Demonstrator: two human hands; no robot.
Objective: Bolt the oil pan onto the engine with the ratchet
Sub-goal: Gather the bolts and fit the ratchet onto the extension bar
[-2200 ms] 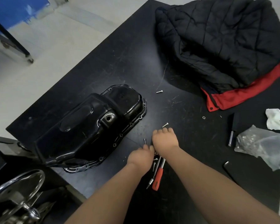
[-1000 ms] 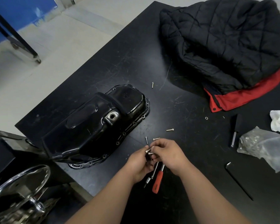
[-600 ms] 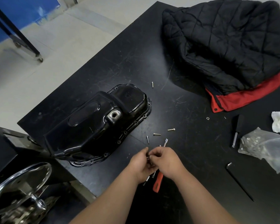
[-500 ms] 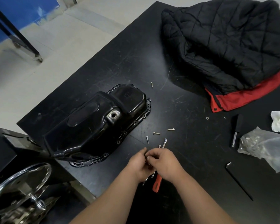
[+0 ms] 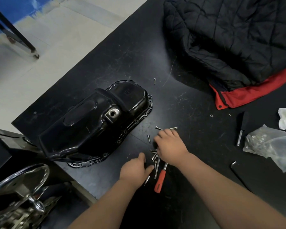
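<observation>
Pan (image 5: 96, 123) lies sump-up on the black table (image 5: 122, 55), flange down, just left of both hands and apart from them. It is not yet on any engine that I can make out. It looks like pressed steel with a glossy painted skin, so I judge it stiff, fairly heavy and slick. 2 hands on the flange at opposite long sides would hold better than the smooth dome.

Bolts (image 5: 153, 156) lie in a loose heap between the hands, with a few strays beyond. They are small, light and apt to roll, best pinched by the shank 1 at a time.

Left hand (image 5: 135, 169) sits low by the heap, fingers loosely straight, holding nothing. Right hand (image 5: 169, 146) arches palm-down over the heap, fingertips bent to the table — whether they pinch a bolt I cannot tell.

Ratchet (image 5: 160, 180) lies just beside the heap, between the forearms, untouched — the red handle is the place to grip it.
</observation>
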